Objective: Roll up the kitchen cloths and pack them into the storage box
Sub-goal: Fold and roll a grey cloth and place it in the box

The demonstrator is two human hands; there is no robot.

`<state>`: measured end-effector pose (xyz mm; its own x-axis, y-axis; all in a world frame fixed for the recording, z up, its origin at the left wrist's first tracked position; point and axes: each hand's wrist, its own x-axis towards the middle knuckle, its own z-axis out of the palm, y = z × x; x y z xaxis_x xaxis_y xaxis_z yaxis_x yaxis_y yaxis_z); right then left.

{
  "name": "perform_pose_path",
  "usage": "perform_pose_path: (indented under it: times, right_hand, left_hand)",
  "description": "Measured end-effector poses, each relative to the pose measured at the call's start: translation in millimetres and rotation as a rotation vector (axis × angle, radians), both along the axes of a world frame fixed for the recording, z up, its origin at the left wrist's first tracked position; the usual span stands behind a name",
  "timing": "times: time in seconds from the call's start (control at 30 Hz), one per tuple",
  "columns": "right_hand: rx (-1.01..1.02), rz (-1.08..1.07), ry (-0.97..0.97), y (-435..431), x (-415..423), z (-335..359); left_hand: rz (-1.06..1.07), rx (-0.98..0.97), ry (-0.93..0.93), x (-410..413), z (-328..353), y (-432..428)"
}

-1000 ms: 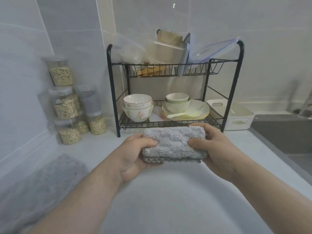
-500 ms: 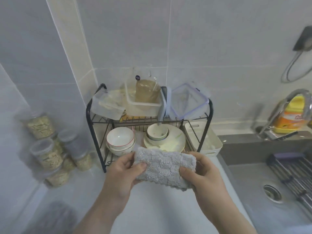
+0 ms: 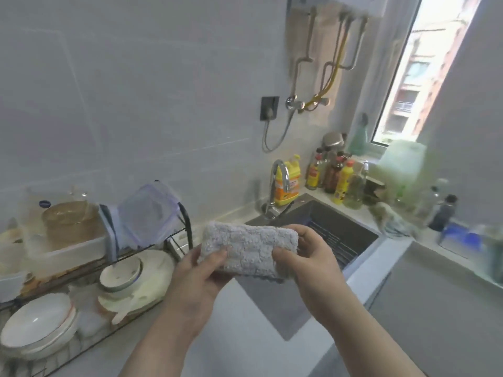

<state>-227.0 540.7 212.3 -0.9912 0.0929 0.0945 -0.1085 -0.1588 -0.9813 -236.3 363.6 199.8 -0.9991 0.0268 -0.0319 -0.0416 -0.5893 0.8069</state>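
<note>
A grey fluffy kitchen cloth (image 3: 249, 248), rolled into a thick bundle, is held in the air above the counter between both hands. My left hand (image 3: 198, 281) grips its left end with the thumb on top. My right hand (image 3: 310, 261) grips its right end, fingers wrapped around the roll. The white storage box that stood beside the dish rack is hidden behind the cloth and hands.
A black wire dish rack (image 3: 185, 221) with bowls, plates and plastic containers stands at the left. A dark sink (image 3: 345, 232) with a chrome tap (image 3: 279, 180) lies behind the hands. Several bottles (image 3: 337, 178) crowd the corner by the window. Another cloth (image 3: 394, 219) lies right of the sink.
The view has swung up and to the right, bringing the sink, bottles and window into sight. Both hands keep the same hold on the rolled cloth, now raised higher.
</note>
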Motion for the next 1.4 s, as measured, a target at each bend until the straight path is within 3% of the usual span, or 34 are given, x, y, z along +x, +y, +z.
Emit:
perform_pose_path:
  times: [0.47, 0.8, 1.03, 1.4]
  right_hand:
    - [-0.105, -0.556, 0.024, 318.3, 44.8, -6.6]
    - [-0.087, -0.809, 0.018, 519.9, 84.6, 2.5]
    - [0.0, -0.735, -0.135, 603.1, 84.1, -17.0]
    - [0.006, -0.932, -0.238, 772.4, -41.9, -34.0]
  left_hand:
    - [-0.533, -0.189, 0.165, -49.0, 10.4, 339.8]
    - [-0.916, -0.062, 0.133, -48.7, 20.1, 562.4]
    - [-0.999, -0.054, 0.065, -85.4, -4.6, 684.4]
    - [-1.011, 0.038, -0.164, -210.9, -40.8, 887.7]
